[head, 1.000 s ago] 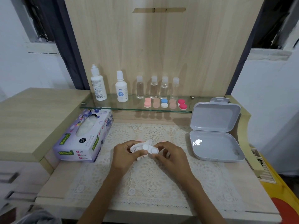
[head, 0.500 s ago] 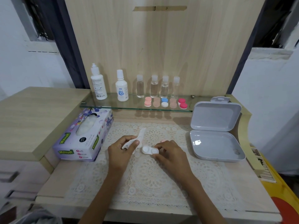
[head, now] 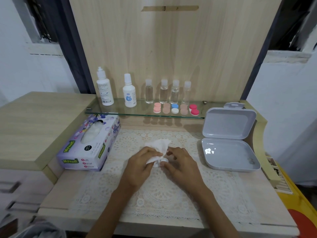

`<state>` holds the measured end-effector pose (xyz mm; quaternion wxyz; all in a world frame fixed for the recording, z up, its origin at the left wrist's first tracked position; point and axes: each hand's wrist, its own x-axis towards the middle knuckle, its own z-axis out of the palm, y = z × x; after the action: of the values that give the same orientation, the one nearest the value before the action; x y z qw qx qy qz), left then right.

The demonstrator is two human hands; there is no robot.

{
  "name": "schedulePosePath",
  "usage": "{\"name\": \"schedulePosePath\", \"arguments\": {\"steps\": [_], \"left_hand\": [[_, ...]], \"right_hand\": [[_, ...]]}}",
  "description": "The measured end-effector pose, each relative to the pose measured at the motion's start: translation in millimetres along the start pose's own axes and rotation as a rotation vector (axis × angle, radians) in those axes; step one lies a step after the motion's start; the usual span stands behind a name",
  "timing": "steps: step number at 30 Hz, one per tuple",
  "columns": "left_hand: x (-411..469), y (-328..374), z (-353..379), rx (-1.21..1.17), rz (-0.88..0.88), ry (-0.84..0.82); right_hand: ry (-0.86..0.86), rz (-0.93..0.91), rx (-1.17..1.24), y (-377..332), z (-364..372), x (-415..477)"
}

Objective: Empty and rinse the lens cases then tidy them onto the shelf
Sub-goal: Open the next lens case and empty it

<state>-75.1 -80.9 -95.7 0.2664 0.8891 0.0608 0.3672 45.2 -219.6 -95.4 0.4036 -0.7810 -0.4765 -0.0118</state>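
White lens case [head: 163,161] sat mid-frame on lace mat [head: 154,194], mostly covered by a tissue [head: 158,146]. Left hand [head: 140,162] gripped the bunched tissue, fingers curled, pressing it onto the case. Right hand [head: 180,162] pinched the case's right end with its fingertips. Tissue box [head: 89,143] lay left of the hands, open grey box [head: 228,140] right, both on the tabletop [head: 54,191]. Above, glass shelf [head: 120,110] carried a row of coloured lens cases [head: 175,109], clear bottles [head: 163,91] behind, white bottles [head: 105,90] upper left.
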Motion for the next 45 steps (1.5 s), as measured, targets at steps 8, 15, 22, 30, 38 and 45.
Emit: {"name": "schedulePosePath", "arguments": {"steps": [8, 15, 22, 30, 38, 45], "left_hand": [[-0.8, 3.7, 2.1, 0.111, 0.155, -0.002], [1.4, 3.2, 2.6, 0.132, -0.098, -0.005], [0.5, -4.3, 7.5, 0.233, -0.13, -0.13], [1.5, -10.3, 9.9, 0.255, -0.163, -0.145], [2.6, -9.0, 9.5, 0.228, -0.171, -0.137], [3.1, -7.2, 8.5, 0.149, -0.188, -0.105]], "right_hand": [[0.086, -0.094, 0.024, 0.0, -2.5, -0.1], [0.257, 0.156, 0.342, 2.4, -4.9, 1.3], [0.319, 0.065, 0.27, -4.4, -10.2, -0.7], [0.082, -0.078, -0.007, -5.8, -1.5, -2.1], [0.085, -0.088, 0.068, -4.2, -0.5, -1.5], [0.024, -0.105, 0.008, -0.6, 1.6, -1.3]]}}
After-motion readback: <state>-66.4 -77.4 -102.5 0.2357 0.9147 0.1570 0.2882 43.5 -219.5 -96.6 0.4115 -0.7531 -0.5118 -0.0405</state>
